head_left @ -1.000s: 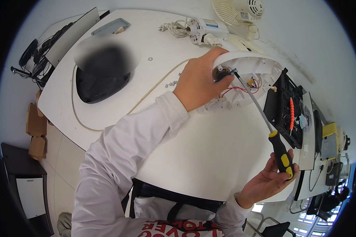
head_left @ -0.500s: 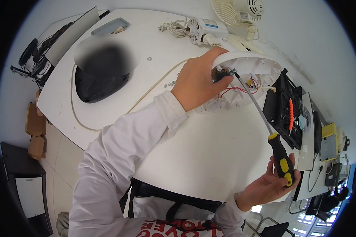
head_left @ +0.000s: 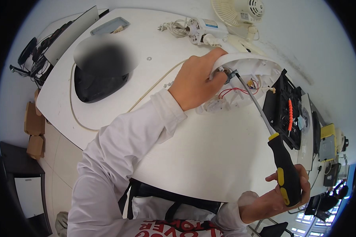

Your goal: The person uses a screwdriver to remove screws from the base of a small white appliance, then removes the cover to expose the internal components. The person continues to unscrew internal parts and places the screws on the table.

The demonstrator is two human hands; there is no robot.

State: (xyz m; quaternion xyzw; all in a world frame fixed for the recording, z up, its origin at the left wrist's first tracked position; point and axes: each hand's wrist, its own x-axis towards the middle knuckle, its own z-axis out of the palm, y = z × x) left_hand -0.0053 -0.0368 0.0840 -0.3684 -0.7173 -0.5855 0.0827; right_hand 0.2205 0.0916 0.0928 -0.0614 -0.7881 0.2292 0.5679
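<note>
My left hand [head_left: 194, 81] grips the left side of a white plastic housing [head_left: 261, 67], its thumb reaching inside beside a small dark metal part [head_left: 231, 75]. Thin red wires [head_left: 229, 91] run through the housing. In my right hand [head_left: 267, 205] is the black and yellow handle of a long screwdriver [head_left: 284, 166]. Its shaft slants up and left, with the tip at the metal part; whether it sits in a screw is too small to tell. Small screws [head_left: 167, 85] lie left of my left hand. A pale power cord [head_left: 148, 94] passes behind my left wrist.
An opened black tool case [head_left: 283, 118] with an orange-handled tool [head_left: 290, 112] stands right of the housing. Behind are a motor unit [head_left: 205, 29] and a cream fan [head_left: 241, 12]. A black cover [head_left: 97, 87] and a grey tray [head_left: 108, 27] lie left.
My right hand has moved right and slightly down, and its fingers now wrap further round the turned screwdriver handle. My left hand and the housing have shifted only slightly.
</note>
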